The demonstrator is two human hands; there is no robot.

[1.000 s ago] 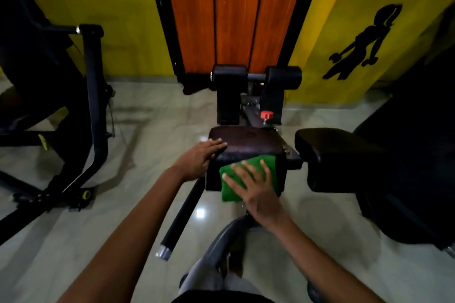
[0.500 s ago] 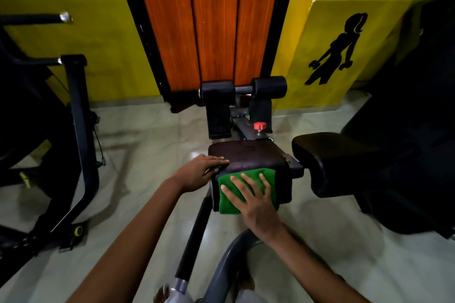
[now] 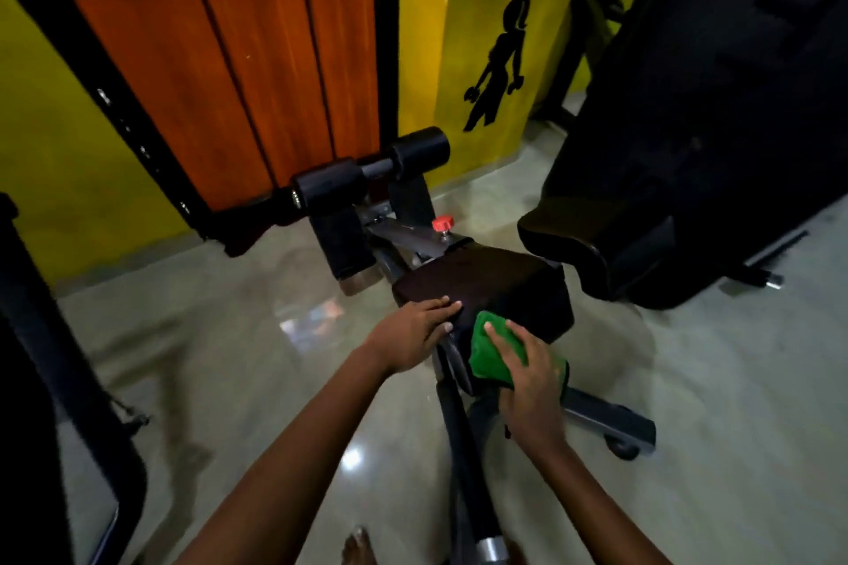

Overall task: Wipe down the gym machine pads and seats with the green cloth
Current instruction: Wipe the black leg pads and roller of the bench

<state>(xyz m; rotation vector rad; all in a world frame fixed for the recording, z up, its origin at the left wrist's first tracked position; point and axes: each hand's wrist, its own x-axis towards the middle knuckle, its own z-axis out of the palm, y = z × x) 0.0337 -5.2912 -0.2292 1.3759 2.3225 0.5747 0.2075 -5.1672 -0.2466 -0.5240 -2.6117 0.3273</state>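
Note:
A dark brown square pad (image 3: 495,284) of a low gym machine sits in the middle of the view. My right hand (image 3: 532,376) presses the folded green cloth (image 3: 493,351) with straight fingers against the pad's near face, at its lower left corner. My left hand (image 3: 413,333) rests flat on the pad's near left edge, fingers straight. Two black roller pads (image 3: 371,172) stand beyond the pad, with a red knob (image 3: 442,223) between. A larger black seat (image 3: 578,239) is to the right.
A black machine frame (image 3: 59,381) fills the left edge and a big dark machine (image 3: 716,106) the right. A black bar (image 3: 468,450) with a silver end runs toward me under the pad. The floor (image 3: 257,362) is shiny tile; yellow walls and an orange panel stand behind.
The view has tilted and swung left. My right hand slid the green cloth down to the lower part of the pad's near face. My left hand stayed on the pad's left edge.

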